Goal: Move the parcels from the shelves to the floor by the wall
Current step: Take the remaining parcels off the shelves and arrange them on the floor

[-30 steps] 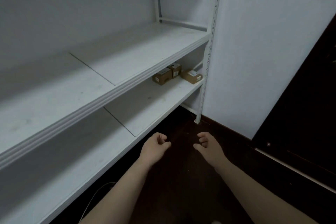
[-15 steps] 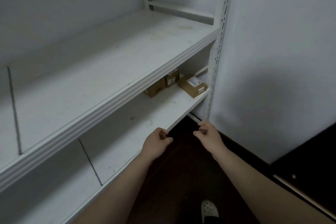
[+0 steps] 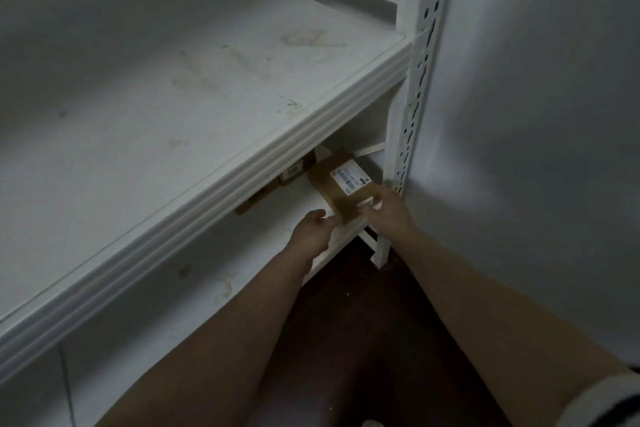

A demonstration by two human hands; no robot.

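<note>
A flat brown parcel [image 3: 341, 185] with a white label lies at the right end of the lower shelf [image 3: 277, 253], close to its front edge. My left hand [image 3: 311, 232] pinches its near left corner. My right hand [image 3: 389, 211] curls its fingers over the near right edge. Two more brown parcels sit behind it, one with a small label [image 3: 294, 172] and one further left [image 3: 252, 204]. The upper shelf's edge hides most of both.
The bare upper shelf [image 3: 173, 97] juts out above my forearms. A white perforated upright [image 3: 412, 114] stands just right of the parcel, against the grey wall [image 3: 536, 149]. Dark floor [image 3: 363, 322] lies below between shelf and wall.
I have come closer to the shelf's right end. Both hands, held loosely curled over the floor before, have reached forward onto the flat parcel.
</note>
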